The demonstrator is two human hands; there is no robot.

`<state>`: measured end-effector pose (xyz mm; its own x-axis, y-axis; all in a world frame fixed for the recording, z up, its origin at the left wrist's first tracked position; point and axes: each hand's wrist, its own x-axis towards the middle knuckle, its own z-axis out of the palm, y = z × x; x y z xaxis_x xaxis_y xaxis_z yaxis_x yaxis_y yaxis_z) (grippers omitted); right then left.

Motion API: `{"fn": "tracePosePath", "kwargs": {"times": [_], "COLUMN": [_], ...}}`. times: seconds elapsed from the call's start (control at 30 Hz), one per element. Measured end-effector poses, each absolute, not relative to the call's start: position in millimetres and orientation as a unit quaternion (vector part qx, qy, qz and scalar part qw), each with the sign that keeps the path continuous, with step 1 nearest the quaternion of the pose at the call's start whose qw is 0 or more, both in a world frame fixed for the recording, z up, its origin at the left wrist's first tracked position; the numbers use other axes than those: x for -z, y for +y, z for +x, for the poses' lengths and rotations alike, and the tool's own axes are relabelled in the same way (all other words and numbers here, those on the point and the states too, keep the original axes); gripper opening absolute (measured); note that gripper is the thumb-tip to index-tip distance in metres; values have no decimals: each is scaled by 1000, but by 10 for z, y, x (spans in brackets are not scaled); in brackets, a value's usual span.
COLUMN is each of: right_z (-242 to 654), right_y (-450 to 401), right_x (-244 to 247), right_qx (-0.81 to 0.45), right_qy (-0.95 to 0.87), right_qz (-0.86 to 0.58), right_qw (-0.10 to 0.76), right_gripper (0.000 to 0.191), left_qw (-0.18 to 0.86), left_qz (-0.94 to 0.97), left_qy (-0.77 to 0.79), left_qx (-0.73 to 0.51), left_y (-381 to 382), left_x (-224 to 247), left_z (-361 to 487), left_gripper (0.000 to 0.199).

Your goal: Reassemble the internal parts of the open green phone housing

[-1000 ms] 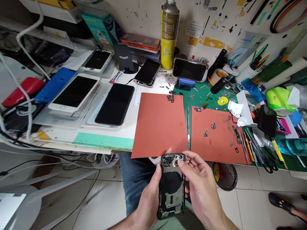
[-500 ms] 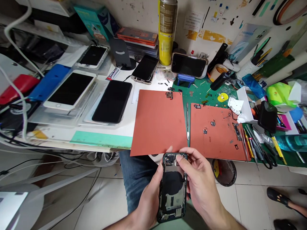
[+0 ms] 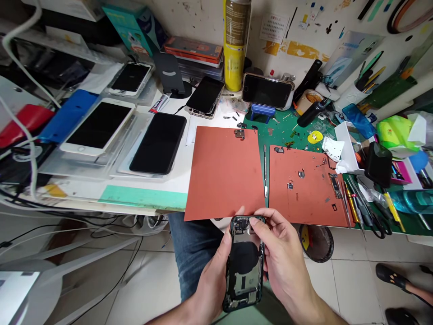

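A white-and-green bench (image 3: 179,183) is carrying a large, brick-red rectangular mat (image 3: 223,176) and, right of that mat, a brick-red sheet (image 3: 284,205). Just before the mat's near edge, the left hand (image 3: 211,277), partly curled, is gripping an opened, dark-framed rectangular phone housing (image 3: 244,259); the right hand (image 3: 286,255), half-closed, is holding the housing's upper right corner, thumb inside. Beside the mat's right edge, a slim, silver metal tool (image 3: 265,174) is lying.

Left fingers (image 3: 240,211) mostly hidden behind phone housing (image 3: 245,266).
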<state>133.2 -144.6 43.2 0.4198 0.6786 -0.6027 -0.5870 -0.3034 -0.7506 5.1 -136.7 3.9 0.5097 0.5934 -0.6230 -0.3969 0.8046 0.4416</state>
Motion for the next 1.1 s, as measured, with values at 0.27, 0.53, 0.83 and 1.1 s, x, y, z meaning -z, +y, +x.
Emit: {"fn": "tracePosePath", "kwargs": {"times": [0.27,0.53,0.83,1.1], "right_z": [1351,1362,1489,1492], "right_y": [-1643,-1942,-1977,-1877], "right_x": [-487,-290,-219,-325], "right_qx": [-499,-485,-495,-513], "right_qy": [-47,-234,-270,-249], "right_qz": [-654,-682,-688,-684], "right_qw": [566,494,458,455], "right_gripper": [64,36,34,42], "left_qw": [899,825,726,764], "left_qz": [59,183,436,437], "left_qy": [370,431,444,431], "left_qx": [-225,-316,-291,-200], "left_y": [-1249,-1247,-987,-658], "left_x": [-182,-178,-252,-308], "left_z": [50,33,-58,-120], "left_gripper": [87,68,51,36]}}
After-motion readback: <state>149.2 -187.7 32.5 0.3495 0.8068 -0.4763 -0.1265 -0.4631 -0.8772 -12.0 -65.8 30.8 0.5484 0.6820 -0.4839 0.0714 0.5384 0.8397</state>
